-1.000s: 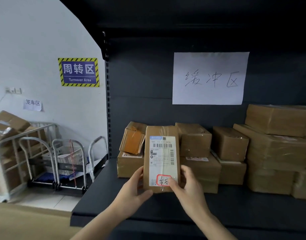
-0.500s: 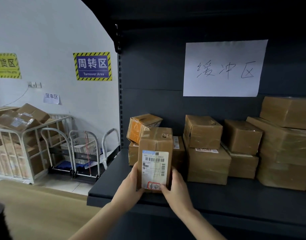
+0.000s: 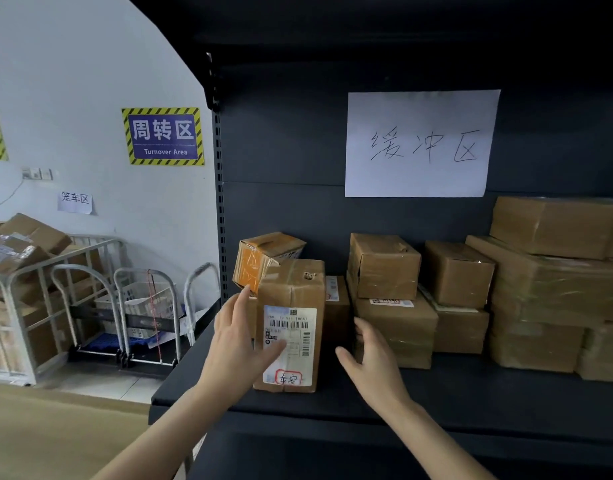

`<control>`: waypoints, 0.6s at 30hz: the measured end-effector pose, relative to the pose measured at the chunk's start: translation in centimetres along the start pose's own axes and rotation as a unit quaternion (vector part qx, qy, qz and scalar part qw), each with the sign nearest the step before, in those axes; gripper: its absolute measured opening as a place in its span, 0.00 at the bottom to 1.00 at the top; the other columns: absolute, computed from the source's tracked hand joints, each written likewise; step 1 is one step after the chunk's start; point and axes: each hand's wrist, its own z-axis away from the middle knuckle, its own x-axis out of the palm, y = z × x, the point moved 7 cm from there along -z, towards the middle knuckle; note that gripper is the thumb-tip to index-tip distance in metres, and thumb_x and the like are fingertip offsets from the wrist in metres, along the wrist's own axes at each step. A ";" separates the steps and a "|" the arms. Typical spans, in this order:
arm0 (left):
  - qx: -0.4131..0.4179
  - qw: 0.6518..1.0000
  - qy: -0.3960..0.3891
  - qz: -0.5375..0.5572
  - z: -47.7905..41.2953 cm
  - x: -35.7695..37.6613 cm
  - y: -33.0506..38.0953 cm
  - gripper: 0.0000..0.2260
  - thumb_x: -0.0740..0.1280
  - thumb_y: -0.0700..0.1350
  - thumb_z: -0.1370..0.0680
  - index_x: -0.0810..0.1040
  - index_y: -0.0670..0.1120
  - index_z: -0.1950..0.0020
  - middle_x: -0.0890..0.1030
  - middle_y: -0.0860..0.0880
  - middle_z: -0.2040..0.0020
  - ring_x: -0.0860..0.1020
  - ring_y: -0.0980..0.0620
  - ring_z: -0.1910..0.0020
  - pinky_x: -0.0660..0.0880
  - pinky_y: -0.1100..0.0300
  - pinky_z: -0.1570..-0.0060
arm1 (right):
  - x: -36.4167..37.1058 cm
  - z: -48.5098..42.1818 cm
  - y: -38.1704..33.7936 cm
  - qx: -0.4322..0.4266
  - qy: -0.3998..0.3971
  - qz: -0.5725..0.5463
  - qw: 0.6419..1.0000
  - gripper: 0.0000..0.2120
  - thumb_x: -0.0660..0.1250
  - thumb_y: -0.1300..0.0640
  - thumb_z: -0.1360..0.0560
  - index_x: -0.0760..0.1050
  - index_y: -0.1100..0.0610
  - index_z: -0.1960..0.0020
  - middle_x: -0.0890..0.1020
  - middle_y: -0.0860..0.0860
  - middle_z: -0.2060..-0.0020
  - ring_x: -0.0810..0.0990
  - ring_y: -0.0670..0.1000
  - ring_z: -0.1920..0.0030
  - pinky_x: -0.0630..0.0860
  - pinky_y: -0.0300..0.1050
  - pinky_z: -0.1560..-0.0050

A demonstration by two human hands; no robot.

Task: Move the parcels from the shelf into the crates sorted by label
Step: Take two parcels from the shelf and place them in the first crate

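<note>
A tall brown parcel stands upright near the front of the dark shelf. Its white label faces me, with a red-circled handwritten mark at the bottom. My left hand is beside its left face with the fingers straight and pointing up, and the thumb lies across the label. My right hand hovers with spread fingers to the right of the parcel, apart from it. More brown parcels stand stacked behind and to the right. No crate is in view.
An orange-taped box leans tilted behind the parcel. A big stack of boxes fills the shelf's right side. A handwritten paper sign hangs on the back panel. Left of the shelf are a cage trolley with boxes and hand trucks.
Both hands held the parcel tilted up toward me, then set it upright on the shelf. Now the fingers have straightened and the right hand has pulled away from it.
</note>
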 end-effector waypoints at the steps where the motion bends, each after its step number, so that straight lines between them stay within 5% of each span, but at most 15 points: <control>1: 0.013 1.000 0.001 -0.010 -0.4 -0.2 0.8 0.42 0.72 0.51 0.29 0.49 0.50 0.24 0.56 0.50 0.25 0.54 0.50 0.25 0.59 0.51 0.29 | -0.6 -0.1 -0.1 -0.005 0.006 0.003 1.000 0.29 0.65 0.52 0.24 0.58 0.54 0.26 0.67 0.49 0.30 0.66 0.47 0.31 0.63 0.35 0.36; 9: 0.139 0.983 0.012 -0.121 -2.6 0.2 8.1 0.33 0.66 0.56 0.26 0.56 0.51 0.25 0.57 0.52 0.24 0.54 0.51 0.25 0.56 0.52 0.27 | -6.4 -1.0 0.6 0.000 0.057 0.028 0.998 0.28 0.64 0.51 0.24 0.59 0.53 0.27 0.68 0.50 0.30 0.66 0.48 0.30 0.64 0.40 0.34; 18: 0.222 0.973 -0.017 -0.055 -2.5 4.6 15.1 0.31 0.64 0.52 0.23 0.55 0.47 0.24 0.55 0.53 0.24 0.51 0.55 0.24 0.48 0.69 0.32 | -12.1 -1.5 1.7 0.010 0.099 0.039 0.994 0.27 0.64 0.51 0.24 0.62 0.55 0.28 0.69 0.52 0.31 0.68 0.49 0.32 0.66 0.43 0.34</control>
